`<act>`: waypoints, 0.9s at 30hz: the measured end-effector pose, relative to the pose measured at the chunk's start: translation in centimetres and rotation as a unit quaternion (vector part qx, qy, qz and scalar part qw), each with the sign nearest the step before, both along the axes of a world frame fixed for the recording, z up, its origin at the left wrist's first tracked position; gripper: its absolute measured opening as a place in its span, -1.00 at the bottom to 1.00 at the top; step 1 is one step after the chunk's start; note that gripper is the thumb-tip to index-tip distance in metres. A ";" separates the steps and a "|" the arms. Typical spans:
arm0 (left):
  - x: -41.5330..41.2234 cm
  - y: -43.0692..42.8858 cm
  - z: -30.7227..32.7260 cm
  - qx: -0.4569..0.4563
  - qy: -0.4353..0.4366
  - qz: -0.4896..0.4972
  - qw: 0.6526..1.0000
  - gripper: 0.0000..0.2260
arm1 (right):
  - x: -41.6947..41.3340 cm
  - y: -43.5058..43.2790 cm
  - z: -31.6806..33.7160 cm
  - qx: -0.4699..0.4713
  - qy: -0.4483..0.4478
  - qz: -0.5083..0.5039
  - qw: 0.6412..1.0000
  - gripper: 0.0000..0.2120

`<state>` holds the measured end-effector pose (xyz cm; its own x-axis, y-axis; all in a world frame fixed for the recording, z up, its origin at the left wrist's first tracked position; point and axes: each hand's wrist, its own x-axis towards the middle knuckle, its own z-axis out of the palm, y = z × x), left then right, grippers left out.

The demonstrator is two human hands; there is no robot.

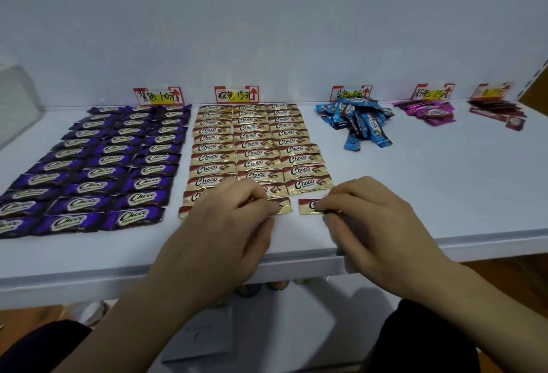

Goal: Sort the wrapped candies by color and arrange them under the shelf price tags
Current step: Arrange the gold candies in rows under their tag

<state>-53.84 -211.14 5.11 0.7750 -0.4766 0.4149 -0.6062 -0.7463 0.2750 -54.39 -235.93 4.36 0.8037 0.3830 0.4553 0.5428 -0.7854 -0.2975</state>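
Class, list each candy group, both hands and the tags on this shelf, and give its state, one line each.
Purple candies: neat rows.
Gold candies: rows, front row unfinished.
Blue candies: loose heap.
Pink candies: small pile.
Dark red candies: small pile.
Left hand: pressing a gold candy.
Right hand: pinching a gold candy.
Price tags: upright.

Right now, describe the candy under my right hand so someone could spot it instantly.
Find the gold candy block below the second price tag. At its near right corner, one gold candy lies under the right hand, set apart by a gap from the row.

Left hand [234,218] and right hand [367,218] press gold candies [255,147] onto shelf [444,194]
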 end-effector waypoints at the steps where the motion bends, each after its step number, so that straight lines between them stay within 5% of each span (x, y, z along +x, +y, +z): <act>1: 0.0 0.0 0.0 -0.001 0.003 0.001 1.000 -0.73 | 0.0 0.0 0.0 -0.005 0.000 0.003 1.000 -0.76; 22: -0.1 0.1 -0.3 -0.021 -0.013 0.001 1.000 -0.74 | 0.5 -0.1 -0.4 -0.044 -0.003 0.023 0.999 -0.67; 24: -0.1 0.1 -0.3 -0.027 -0.014 0.004 1.000 -0.74 | 0.5 -0.2 -0.2 -0.010 -0.012 0.037 0.999 -0.69; 27: -0.2 0.1 -0.3 -0.033 -0.017 0.017 0.999 -0.73 | 0.8 -1.4 0.9 0.159 -0.022 -0.016 0.987 -0.70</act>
